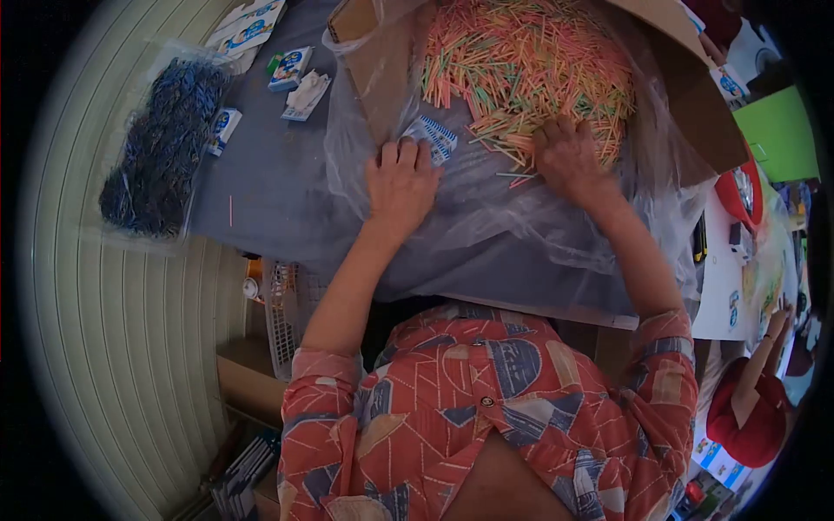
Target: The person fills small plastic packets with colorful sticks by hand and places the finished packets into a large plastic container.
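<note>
A big heap of thin pink, yellow, orange and green sticks (530,61) lies in a cardboard box lined with clear plastic. My right hand (572,165) is at the heap's near edge, its curled fingers pressed into the sticks; the fingertips are partly hidden. A few loose sticks (519,180) lie beside that hand's wrist side. My left hand (403,181) rests at the box's left front, fingers bent onto the near edge of a small blue-and-white patterned packet (437,137). How its thumb meets the packet is hidden.
The cardboard box (695,104) has its plastic liner (512,221) spilling over the grey tabletop. A clear tub of dark blue strips (161,148) stands far left, with small printed boxes (290,69) nearby. At the right, a red basin (740,195) and a person in red (747,417) appear.
</note>
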A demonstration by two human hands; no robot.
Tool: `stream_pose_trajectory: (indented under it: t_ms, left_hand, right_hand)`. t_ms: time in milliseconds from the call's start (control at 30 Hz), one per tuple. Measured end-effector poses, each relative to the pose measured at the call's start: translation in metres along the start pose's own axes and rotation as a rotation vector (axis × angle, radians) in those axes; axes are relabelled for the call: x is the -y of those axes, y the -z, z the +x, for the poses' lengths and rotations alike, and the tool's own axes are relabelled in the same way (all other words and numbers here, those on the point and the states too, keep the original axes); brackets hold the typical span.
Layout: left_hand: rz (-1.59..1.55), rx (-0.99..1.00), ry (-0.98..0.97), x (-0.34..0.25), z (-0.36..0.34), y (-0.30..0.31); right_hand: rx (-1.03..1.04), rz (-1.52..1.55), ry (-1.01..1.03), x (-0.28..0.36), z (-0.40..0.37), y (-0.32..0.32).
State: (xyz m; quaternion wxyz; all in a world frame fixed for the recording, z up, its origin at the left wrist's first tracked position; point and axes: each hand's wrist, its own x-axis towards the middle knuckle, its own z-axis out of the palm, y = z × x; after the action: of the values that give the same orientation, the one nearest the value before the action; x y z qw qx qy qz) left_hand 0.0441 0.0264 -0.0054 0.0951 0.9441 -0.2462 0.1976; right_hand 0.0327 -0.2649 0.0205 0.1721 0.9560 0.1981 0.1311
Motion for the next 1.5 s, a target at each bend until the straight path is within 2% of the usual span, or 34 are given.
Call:
stream_pose_trajectory:
  t_ms: [67,200,267,400,467,500,567,667,800,867,900,933,967,1000,1067,1100,1167,1267,1333,1400,1467,1500]
  left_hand:
    - [-0.102,-0.182,-0.124,0.013,-0.002,-0.007]
    - [-0.117,-0.095,-0.153,0.016,-0.006,-0.006]
    - [-0.244,-0.111,-0.210,0.011,-0.009,0.015]
    - [-0.210,-0.151,-0.269,0.003,-0.057,0.063]
    - [-0.403,0.039,-0.176,-0.006,-0.075,0.067]
    - [-0.415,0.038,-0.180,-0.009,-0.078,0.063]
    - [-0.174,0.065,-0.191,-0.013,-0.082,0.048]
    - [-0.202,-0.012,-0.260,-0.017,-0.083,0.034]
    - [-0.207,-0.017,-0.293,-0.010,-0.107,0.025]
    - [-0.282,0.061,-0.211,0.001,-0.122,0.027]
    - [-0.285,0.065,-0.218,0.003,-0.129,0.030]
    - [-0.298,0.074,-0.217,0.004,-0.136,0.033]
    - [-0.308,0.082,-0.212,0.003,-0.141,0.037]
    - [-0.306,0.079,-0.213,0.000,-0.143,0.045]
    - [-0.368,0.021,-0.218,-0.006,-0.144,0.062]
    - [-0.361,0.019,-0.211,-0.004,-0.145,0.064]
    - [-0.290,-0.091,-0.297,0.005,-0.141,0.070]
    - [-0.268,-0.185,-0.339,-0.010,-0.108,0.081]
    - [-0.299,-0.193,-0.306,-0.021,-0.073,0.075]
    - [-0.343,-0.195,-0.277,-0.030,-0.035,0.060]
    - [-0.119,-0.132,-0.137,-0.033,-0.003,0.038]
    - [-0.121,-0.135,-0.134,-0.032,0.000,0.029]
  right_hand:
    - [-0.119,-0.019,-0.109,0.011,-0.001,-0.006]
    - [-0.179,0.014,-0.191,0.016,-0.016,-0.013]
    - [-0.332,0.059,-0.154,0.007,-0.028,0.002]
    - [-0.268,0.169,-0.160,0.010,-0.081,0.083]
    - [-0.079,0.434,-0.046,0.018,-0.115,0.097]
    - [-0.071,0.426,-0.051,0.025,-0.126,0.095]
    - [-0.046,0.408,-0.057,0.042,-0.146,0.074]
    - [0.052,0.411,-0.125,0.014,-0.192,0.030]
    - [0.181,0.430,-0.173,-0.002,-0.248,0.047]
    - [0.070,0.614,-0.353,0.004,-0.263,0.054]
    - [0.072,0.614,-0.362,0.006,-0.268,0.059]
    - [0.148,0.753,-0.388,0.005,-0.270,0.067]
    - [0.222,0.894,-0.408,0.004,-0.270,0.075]
    - [0.219,0.893,-0.408,0.007,-0.267,0.084]
    - [0.047,0.812,-0.421,0.017,-0.257,0.101]
    - [0.044,0.816,-0.412,0.019,-0.255,0.104]
    - [-0.086,0.948,-0.480,0.020,-0.245,0.107]
    - [-0.042,0.852,-0.443,0.019,-0.195,0.105]
    - [-0.076,0.654,-0.171,0.011,-0.148,0.099]
    - [-0.157,0.494,-0.019,0.005,-0.103,0.079]
    - [-0.136,0.438,0.001,-0.003,-0.057,0.065]
    - [-0.136,0.435,0.004,-0.005,-0.035,0.057]
